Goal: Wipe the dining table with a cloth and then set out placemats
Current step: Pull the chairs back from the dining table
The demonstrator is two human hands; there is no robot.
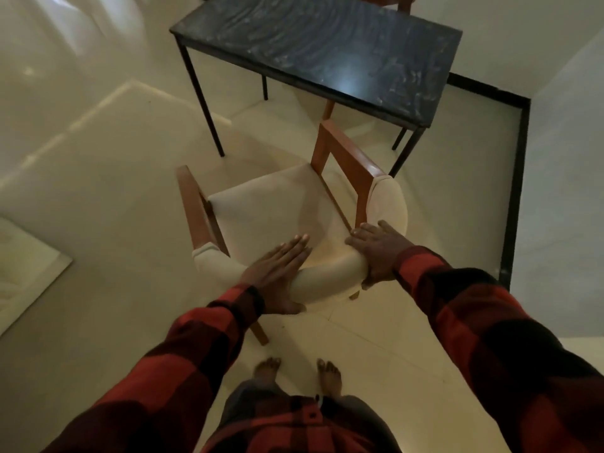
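Observation:
The dining table has a dark marbled top on thin black legs and stands ahead of me. Its top shows streaks and holds nothing. A wooden armchair with cream cushions stands between me and the table, its curved padded backrest toward me. My left hand lies flat, fingers straight, against the backrest's left part. My right hand wraps around the backrest's right part, fingers over the top and thumb underneath. No cloth or placemat is in sight.
Pale tiled floor surrounds the chair. A second wooden chair peeks out beyond the table's far side. A black strip runs along the floor by the right wall. A pale flat slab lies at the left edge. My bare feet stand behind the chair.

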